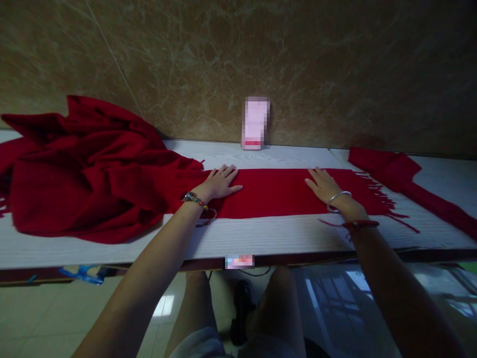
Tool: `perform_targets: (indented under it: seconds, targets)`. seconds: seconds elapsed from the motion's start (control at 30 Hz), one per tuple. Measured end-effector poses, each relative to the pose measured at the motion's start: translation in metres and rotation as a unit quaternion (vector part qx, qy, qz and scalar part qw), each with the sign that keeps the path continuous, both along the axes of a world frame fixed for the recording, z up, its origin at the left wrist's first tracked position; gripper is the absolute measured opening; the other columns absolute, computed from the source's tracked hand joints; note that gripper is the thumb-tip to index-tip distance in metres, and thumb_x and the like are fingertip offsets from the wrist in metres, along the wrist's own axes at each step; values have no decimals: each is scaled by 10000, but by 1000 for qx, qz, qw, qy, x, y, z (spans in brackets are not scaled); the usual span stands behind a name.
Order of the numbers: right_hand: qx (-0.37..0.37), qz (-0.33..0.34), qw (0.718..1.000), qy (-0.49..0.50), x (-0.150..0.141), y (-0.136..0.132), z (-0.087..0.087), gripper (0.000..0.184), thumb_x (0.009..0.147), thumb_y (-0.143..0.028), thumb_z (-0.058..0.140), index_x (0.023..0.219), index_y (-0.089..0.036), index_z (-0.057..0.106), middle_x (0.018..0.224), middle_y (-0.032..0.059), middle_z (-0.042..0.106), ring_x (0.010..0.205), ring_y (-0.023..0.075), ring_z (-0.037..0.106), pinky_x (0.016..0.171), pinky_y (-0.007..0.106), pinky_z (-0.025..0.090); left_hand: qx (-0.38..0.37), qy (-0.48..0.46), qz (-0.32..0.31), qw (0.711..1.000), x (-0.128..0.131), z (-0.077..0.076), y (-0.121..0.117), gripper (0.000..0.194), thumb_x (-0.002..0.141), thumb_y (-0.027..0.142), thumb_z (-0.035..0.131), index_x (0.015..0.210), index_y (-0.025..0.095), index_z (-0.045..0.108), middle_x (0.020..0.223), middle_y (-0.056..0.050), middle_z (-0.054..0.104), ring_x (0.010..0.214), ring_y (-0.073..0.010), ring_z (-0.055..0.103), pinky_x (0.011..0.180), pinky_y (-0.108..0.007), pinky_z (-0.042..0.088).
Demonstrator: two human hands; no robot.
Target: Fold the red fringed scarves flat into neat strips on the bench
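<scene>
A red scarf (274,191) with a fringed end lies stretched flat along the white table (261,236). My left hand (219,183) rests palm down on it, fingers spread and holding nothing. My right hand (323,183) lies flat on the same scarf nearer its fringe (383,199), fingers out. A beaded bracelet is on my left wrist, a silver bangle and a red string on my right.
A heap of red scarves (89,174) fills the left of the table. Another red scarf (410,186) lies at the far right. A small pink box (255,123) stands against the brown marble wall. The table's front edge runs just before my knees.
</scene>
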State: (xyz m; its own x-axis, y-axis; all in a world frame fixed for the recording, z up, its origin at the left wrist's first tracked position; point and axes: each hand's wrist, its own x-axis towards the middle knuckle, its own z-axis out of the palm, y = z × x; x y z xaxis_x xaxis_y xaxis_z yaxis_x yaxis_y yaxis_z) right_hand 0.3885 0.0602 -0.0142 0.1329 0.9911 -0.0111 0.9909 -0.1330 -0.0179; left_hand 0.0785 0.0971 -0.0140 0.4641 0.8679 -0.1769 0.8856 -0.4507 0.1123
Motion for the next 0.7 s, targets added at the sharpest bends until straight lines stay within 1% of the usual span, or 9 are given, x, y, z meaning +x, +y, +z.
perform_targets:
  seconds: [0.07, 0.13, 0.23, 0.33, 0.4, 0.47, 0.53, 0.63, 0.7]
  targets:
    - [-26, 5, 1000, -6, 2, -6, -7, 546, 936, -371, 283, 1428, -136, 319, 1498, 146, 279, 1369, 297, 251, 1086, 479, 262, -1, 2, 0, 1000, -2, -1, 2, 654, 919, 521, 277, 1466, 181, 166, 1544, -69, 116, 1410, -276, 70, 1127, -459, 126]
    - [-46, 15, 999, -16, 1, -10, -13, 557, 932, -382, 256, 1439, -154, 288, 1512, 113, 256, 1374, 283, 243, 1091, 494, 247, 2, 1, -2, 1000, -2, -2, 3, 644, 920, 503, 297, 1462, 175, 182, 1542, -74, 128, 1409, -276, 79, 1127, -460, 126]
    - [-46, 20, 999, -20, 0, -11, -17, 568, 926, -396, 225, 1446, -172, 272, 1519, 86, 241, 1376, 278, 236, 1097, 497, 231, 38, -26, -22, 999, 3, 0, 0, 618, 919, 472, 330, 1454, 186, 213, 1536, -75, 160, 1408, -260, 109, 1127, -462, 127]
    - [-33, 26, 999, -10, 2, -11, -16, 564, 923, -405, 202, 1443, -202, 279, 1514, 67, 259, 1375, 267, 244, 1097, 505, 226, 64, -67, -58, 994, 16, 3, -11, 608, 923, 493, 304, 1455, 214, 207, 1538, -63, 154, 1409, -246, 110, 1128, -466, 126]
    - [-34, 29, 999, -4, 3, -12, -15, 559, 924, -391, 193, 1443, -203, 278, 1514, 66, 255, 1376, 263, 242, 1096, 515, 223, 40, -59, -73, 995, 26, 3, -20, 635, 913, 542, 291, 1459, 231, 194, 1542, -57, 128, 1410, -268, 85, 1122, -493, 128]
    - [-41, 24, 999, -3, 5, -13, -13, 561, 924, -372, 191, 1447, -184, 267, 1519, 73, 233, 1381, 262, 224, 1100, 515, 214, 12, -29, -77, 997, 32, 2, -28, 667, 895, 585, 297, 1460, 246, 193, 1542, -53, 112, 1407, -303, 66, 1113, -528, 126]
    - [-51, 20, 998, -3, 6, -12, -12, 567, 923, -370, 196, 1452, -174, 252, 1525, 75, 212, 1386, 258, 208, 1104, 510, 205, 9, -7, -77, 997, 33, -1, -31, 672, 888, 602, 293, 1457, 257, 203, 1540, -48, 114, 1403, -322, 71, 1108, -543, 125]
    - [-66, 21, 998, 1, 9, -9, -9, 565, 922, -394, 209, 1451, -201, 255, 1523, 67, 222, 1384, 257, 214, 1099, 516, 213, 40, -6, -87, 995, 29, -5, -32, 643, 898, 590, 269, 1452, 268, 221, 1537, -34, 138, 1402, -309, 101, 1116, -516, 132]
    - [-58, 19, 998, -1, 9, -6, -8, 565, 921, -409, 217, 1447, -208, 268, 1519, 74, 237, 1382, 264, 218, 1093, 528, 218, 54, -8, -93, 994, 25, -6, -32, 629, 904, 579, 263, 1448, 264, 237, 1534, -31, 154, 1401, -299, 119, 1120, -497, 136]
